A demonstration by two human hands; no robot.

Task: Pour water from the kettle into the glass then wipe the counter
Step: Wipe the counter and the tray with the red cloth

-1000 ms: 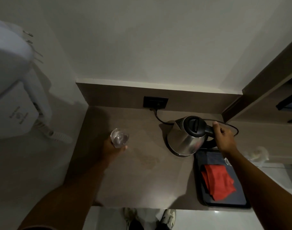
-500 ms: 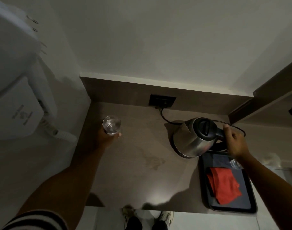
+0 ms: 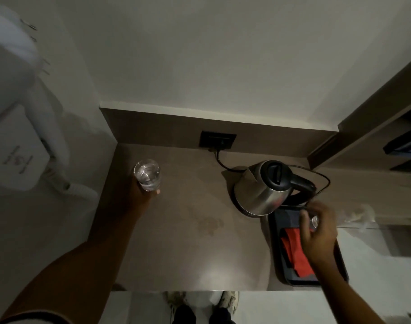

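A single head-worn wide-angle view looks steeply down, from close above, onto the counter (image 3: 176,242) and wall corner

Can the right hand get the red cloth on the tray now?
Probably yes. The right hand is open and empty, directly above the red cloth on the tray; nothing lies between them.

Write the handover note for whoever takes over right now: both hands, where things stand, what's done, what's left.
Left hand: holding the glass, which has water in it, at the counter's back left.
Right hand: off the kettle, fingers open over the black tray, above the red cloth; holding nothing.
Kettle: upright on its base, lid shut, cord plugged into the wall socket.
Done: pouring looks finished.
Left: a faint wet patch sits mid-counter. Take the cloth, wipe it, set the glass down.
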